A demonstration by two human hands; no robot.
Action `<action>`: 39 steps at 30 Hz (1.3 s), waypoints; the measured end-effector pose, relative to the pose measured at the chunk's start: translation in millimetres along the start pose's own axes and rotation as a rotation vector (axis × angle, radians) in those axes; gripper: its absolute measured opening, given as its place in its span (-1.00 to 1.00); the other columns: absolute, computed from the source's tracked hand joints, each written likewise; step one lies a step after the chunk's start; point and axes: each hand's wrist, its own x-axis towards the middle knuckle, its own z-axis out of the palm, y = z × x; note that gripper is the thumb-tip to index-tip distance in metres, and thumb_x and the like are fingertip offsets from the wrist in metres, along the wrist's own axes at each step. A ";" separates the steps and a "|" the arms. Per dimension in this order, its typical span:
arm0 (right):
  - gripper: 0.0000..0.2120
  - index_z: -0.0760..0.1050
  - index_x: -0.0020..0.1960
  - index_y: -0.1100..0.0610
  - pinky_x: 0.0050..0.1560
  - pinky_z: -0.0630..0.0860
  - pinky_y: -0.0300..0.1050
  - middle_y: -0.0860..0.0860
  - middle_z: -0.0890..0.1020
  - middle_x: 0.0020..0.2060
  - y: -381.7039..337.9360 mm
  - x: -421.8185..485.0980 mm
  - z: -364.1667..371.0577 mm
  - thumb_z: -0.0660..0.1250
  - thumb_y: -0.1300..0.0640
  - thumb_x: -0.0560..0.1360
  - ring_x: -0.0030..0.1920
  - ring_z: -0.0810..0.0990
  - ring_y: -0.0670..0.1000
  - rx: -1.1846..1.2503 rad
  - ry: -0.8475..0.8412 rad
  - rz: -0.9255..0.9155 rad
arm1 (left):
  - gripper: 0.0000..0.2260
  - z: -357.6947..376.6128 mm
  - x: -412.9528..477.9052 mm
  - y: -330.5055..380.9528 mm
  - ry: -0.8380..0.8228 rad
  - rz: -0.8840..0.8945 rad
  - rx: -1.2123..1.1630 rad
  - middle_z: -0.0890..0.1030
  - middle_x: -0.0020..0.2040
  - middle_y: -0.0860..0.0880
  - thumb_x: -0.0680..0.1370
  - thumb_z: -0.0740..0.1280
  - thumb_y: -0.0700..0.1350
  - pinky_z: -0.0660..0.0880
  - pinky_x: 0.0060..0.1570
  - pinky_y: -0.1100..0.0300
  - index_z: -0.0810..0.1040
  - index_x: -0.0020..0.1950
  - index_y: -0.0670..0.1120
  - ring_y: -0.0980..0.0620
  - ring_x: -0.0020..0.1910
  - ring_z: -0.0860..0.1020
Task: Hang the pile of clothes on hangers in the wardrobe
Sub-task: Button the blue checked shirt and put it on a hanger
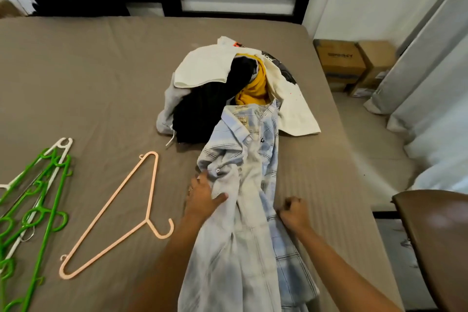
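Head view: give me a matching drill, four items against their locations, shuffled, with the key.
Items:
1. plaid shirt
2. peach hanger
3. green hangers
4. cardboard boxes

Places:
A. bunched at the left edge of the bed
B. on the floor, right of the bed
C. stretched out between the left hand and the right hand
D. alone on the sheet, between the hanger bunch and the shirt

Pairs: 1-C, 2-D, 3-A, 4-B
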 end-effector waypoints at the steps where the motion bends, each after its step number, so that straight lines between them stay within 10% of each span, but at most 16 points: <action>1: -0.80 0.49 -0.03 0.35 -0.14 0.37 -0.16 0.23 0.53 -0.04 7.4 -3.1 6.6 0.37 0.30 0.37 -0.08 0.53 0.17 -0.001 -0.001 -0.006 | 0.12 7.9 -8.6 -13.0 0.063 -0.071 -0.068 0.30 0.38 -0.26 0.18 0.21 0.54 0.30 0.28 -0.07 0.15 0.47 -0.24 -0.26 0.33 0.33; 7: -0.78 0.40 -0.17 0.09 -0.28 0.42 -0.09 0.02 0.53 -0.28 -15.4 -30.2 20.0 0.35 -0.04 0.44 -0.27 0.50 -0.02 -0.045 -0.279 -0.025 | -0.40 32.7 -45.5 -47.8 0.016 -0.182 -0.122 0.42 0.30 -0.15 0.45 0.37 0.18 0.36 0.25 0.02 0.38 0.35 -0.15 -0.18 0.27 0.43; 12: -0.62 0.41 -0.33 0.08 -0.41 0.27 -0.25 0.05 0.49 -0.38 12.2 -71.4 0.8 0.19 -0.11 0.57 -0.36 0.43 -0.03 -0.225 -0.352 -0.050 | -0.80 40.7 -79.1 -63.9 -0.023 -0.168 -0.095 0.56 -0.11 -0.13 0.56 0.29 0.02 0.44 -0.05 0.10 0.44 -0.21 -0.04 -0.19 -0.01 0.56; 18: -0.62 0.32 -0.26 0.13 -0.38 0.25 -0.09 0.06 0.45 -0.38 42.9 -145.7 -54.0 0.08 -0.10 0.60 -0.38 0.42 0.07 0.234 0.606 -0.146 | -0.77 5.0 -120.2 -48.6 0.513 -0.283 -0.504 0.55 -0.12 -0.20 0.65 0.07 0.01 0.47 -0.11 0.00 0.39 0.00 -0.12 -0.20 -0.14 0.52; 21: -0.64 0.35 -0.23 0.14 -0.43 0.23 -0.22 0.05 0.41 -0.36 28.0 -194.5 -69.8 0.06 -0.11 0.56 -0.41 0.32 -0.07 0.277 0.791 -0.331 | -0.74 -16.2 -151.0 -35.9 0.616 -0.294 -0.615 0.54 -0.12 -0.14 0.64 0.09 0.06 0.44 -0.08 0.00 0.42 0.02 -0.11 -0.18 -0.09 0.51; 24: -0.69 0.48 -0.07 0.16 -0.37 0.33 -0.18 0.08 0.50 -0.23 26.8 -232.8 -44.0 0.12 -0.05 0.53 -0.31 0.42 -0.02 0.039 0.559 -0.561 | -0.70 -13.8 -181.9 -29.3 0.243 -0.086 -0.472 0.53 -0.14 0.07 0.49 0.26 0.26 0.41 -0.18 0.13 0.40 -0.03 0.05 -0.05 -0.10 0.54; 28: -0.67 0.46 0.17 -0.11 -0.01 0.44 -0.25 -0.10 0.39 0.11 53.3 -235.8 0.7 0.17 -0.10 0.43 0.01 0.54 -0.10 -0.225 -0.353 -0.515 | -0.57 22.9 -196.5 -50.0 -0.261 0.115 -0.110 0.53 -0.25 0.06 0.29 0.39 0.37 0.33 -0.29 0.38 0.44 -0.21 0.03 0.22 -0.32 0.49; 31: -0.91 0.47 -0.13 -0.11 -0.10 0.49 -0.15 -0.02 0.55 -0.14 81.1 -230.5 11.9 0.32 -0.03 0.37 -0.20 0.57 -0.02 0.021 -0.162 -0.224 | -0.75 43.5 -193.8 -77.7 0.121 -0.119 -0.227 0.55 -0.19 -0.14 0.49 0.34 0.12 0.42 -0.16 0.10 0.47 -0.15 -0.06 -0.07 -0.21 0.57; 33: -0.81 0.37 -0.25 0.01 -0.19 0.41 -0.13 -0.01 0.51 -0.33 98.7 -227.1 15.9 0.39 0.04 0.38 -0.26 0.52 0.07 0.002 -0.044 -0.071 | -0.53 48.7 -188.7 -90.3 0.292 -0.321 -0.243 0.51 0.05 -0.33 0.45 0.41 0.08 0.40 0.06 -0.06 0.45 0.13 -0.27 -0.32 0.05 0.50; 36: -0.68 0.37 -0.13 0.06 -0.26 0.30 -0.22 -0.03 0.48 -0.25 101.2 -235.5 26.2 0.47 -0.06 0.36 -0.22 0.46 -0.01 -0.034 -0.126 0.033 | -0.29 51.5 -182.3 -99.3 0.222 -0.557 -0.453 0.42 0.23 -0.36 0.37 0.53 -0.02 0.35 0.23 -0.09 0.29 0.32 -0.34 -0.32 0.23 0.42; 39: -0.57 0.38 0.01 0.01 -0.30 0.31 -0.35 -0.07 0.53 -0.13 96.5 -238.6 44.9 0.48 -0.13 0.30 -0.15 0.51 -0.05 0.025 -0.161 0.025 | -0.55 50.7 -177.0 -94.0 0.160 -0.559 -0.694 0.53 -0.04 -0.24 0.45 0.47 -0.17 0.41 0.05 0.05 0.32 0.19 -0.26 -0.19 0.04 0.52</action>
